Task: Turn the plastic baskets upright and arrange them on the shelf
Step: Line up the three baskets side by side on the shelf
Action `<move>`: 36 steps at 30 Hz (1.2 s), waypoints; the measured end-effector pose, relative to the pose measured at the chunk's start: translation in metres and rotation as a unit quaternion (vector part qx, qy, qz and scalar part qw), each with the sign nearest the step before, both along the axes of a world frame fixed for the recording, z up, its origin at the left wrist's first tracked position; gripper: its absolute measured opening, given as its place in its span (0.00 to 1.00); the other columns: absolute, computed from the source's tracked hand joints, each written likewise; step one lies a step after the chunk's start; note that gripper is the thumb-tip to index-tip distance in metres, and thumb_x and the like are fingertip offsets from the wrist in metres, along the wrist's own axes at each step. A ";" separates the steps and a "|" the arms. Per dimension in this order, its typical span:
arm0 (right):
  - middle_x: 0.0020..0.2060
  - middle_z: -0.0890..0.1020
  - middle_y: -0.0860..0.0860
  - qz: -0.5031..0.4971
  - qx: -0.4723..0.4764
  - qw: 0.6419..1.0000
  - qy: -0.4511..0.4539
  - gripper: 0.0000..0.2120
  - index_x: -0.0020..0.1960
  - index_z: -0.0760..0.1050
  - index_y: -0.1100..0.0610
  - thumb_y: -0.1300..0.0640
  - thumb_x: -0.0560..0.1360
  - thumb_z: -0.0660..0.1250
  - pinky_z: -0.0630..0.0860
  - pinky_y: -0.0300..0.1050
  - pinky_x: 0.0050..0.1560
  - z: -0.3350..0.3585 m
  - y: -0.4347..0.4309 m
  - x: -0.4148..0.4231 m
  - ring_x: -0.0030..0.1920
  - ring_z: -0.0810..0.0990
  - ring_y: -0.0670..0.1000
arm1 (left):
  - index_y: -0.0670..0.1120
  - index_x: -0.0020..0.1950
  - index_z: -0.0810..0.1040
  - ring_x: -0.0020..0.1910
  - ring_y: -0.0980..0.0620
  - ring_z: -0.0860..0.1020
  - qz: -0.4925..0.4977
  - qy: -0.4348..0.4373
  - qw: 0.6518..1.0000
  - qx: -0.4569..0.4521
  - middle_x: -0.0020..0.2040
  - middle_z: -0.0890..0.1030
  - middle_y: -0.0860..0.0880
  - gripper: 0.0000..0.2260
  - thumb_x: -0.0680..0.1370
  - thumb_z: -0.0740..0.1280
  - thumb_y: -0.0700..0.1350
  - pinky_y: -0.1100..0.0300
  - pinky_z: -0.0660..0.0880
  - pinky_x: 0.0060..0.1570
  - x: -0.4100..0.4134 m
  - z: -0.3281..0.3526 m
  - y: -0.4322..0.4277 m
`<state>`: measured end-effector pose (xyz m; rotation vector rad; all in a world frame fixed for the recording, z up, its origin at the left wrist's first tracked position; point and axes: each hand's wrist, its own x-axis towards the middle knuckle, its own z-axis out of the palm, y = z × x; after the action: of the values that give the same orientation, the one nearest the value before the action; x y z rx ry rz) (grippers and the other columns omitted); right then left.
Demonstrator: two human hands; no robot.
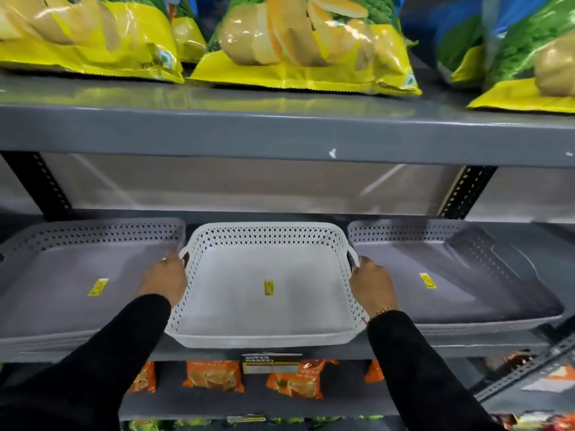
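Note:
A white perforated plastic basket (267, 339) sits upright in the middle of the grey shelf (460, 348), a yellow sticker on its floor. My left hand (165, 281) grips its left handle and my right hand (373, 284) grips its right handle. A grey basket (46, 244) stands upright to its left, and another grey basket (485, 244) stands upright to its right; each has a yellow sticker inside. The three baskets lie side by side, almost touching.
The shelf above (280, 135) holds yellow and green chip bags (305, 48) and hangs low over the baskets. Black perforated uprights (40, 185) stand at the back. Orange packets (214, 376) lie on the shelf below, behind a price label (271, 363).

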<state>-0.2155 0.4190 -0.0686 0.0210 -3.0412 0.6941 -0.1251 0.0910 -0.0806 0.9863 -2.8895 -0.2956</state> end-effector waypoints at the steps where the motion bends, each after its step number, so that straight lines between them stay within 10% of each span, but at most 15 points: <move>1: 0.53 0.81 0.64 -0.010 0.014 1.000 0.007 0.13 0.60 0.71 0.66 0.65 0.78 0.55 0.72 0.46 0.46 -0.002 -0.005 0.000 0.55 0.79 0.63 | 0.37 0.67 0.67 0.53 0.35 0.79 -0.008 -0.006 1.000 -0.007 0.54 0.80 0.33 0.16 0.81 0.54 0.40 0.47 0.75 0.52 -0.001 -0.001 -0.002; 36: 0.43 0.83 0.67 -0.076 0.020 0.992 0.095 0.11 0.49 0.79 0.64 0.65 0.75 0.58 0.67 0.46 0.39 -0.015 -0.050 -0.083 0.45 0.82 0.65 | 0.37 0.61 0.72 0.54 0.36 0.79 -0.059 0.064 0.996 0.022 0.54 0.80 0.34 0.14 0.82 0.51 0.41 0.48 0.76 0.49 -0.086 0.005 -0.035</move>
<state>-0.2982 0.3692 -0.0833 -0.1331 -2.8377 0.5834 -0.2114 0.0564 -0.0760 0.7730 -2.8393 -0.4155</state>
